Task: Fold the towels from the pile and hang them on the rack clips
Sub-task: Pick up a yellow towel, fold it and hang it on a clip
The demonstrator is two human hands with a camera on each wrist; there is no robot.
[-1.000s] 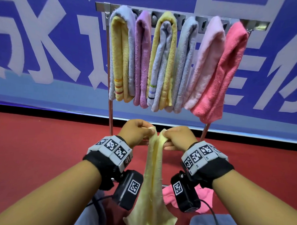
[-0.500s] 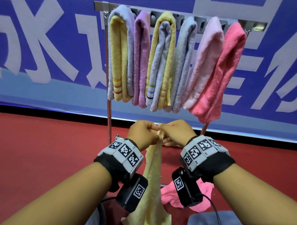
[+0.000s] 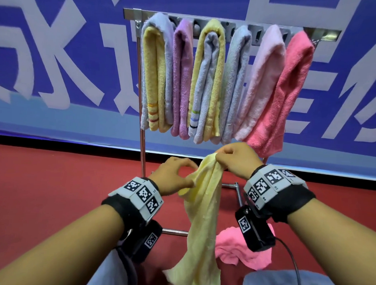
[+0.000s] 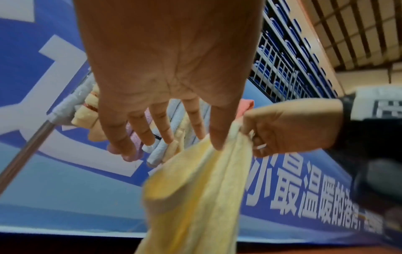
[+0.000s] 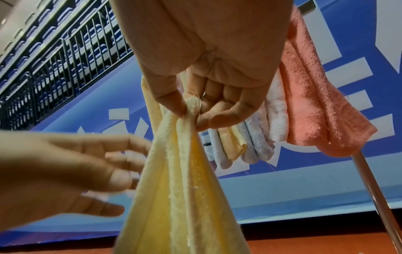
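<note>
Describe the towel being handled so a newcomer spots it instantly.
Below the metal rack of hung towels, the right hand pinches a pale yellow towel by its top. Unlike the clipped towels, it dangles free, a plain long strip.

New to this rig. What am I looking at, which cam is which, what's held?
No robot: a person's two bare hands, with tagged bands and a camera on each wrist. The big picture comes from a head camera looking down; the other two look along each hand. The right hand pinches the top of a pale yellow towel, which hangs down. The left hand, fingers spread, is beside it, not gripping. Behind stands the rack with folded towels hung. A pink towel lies on the red floor.
</note>
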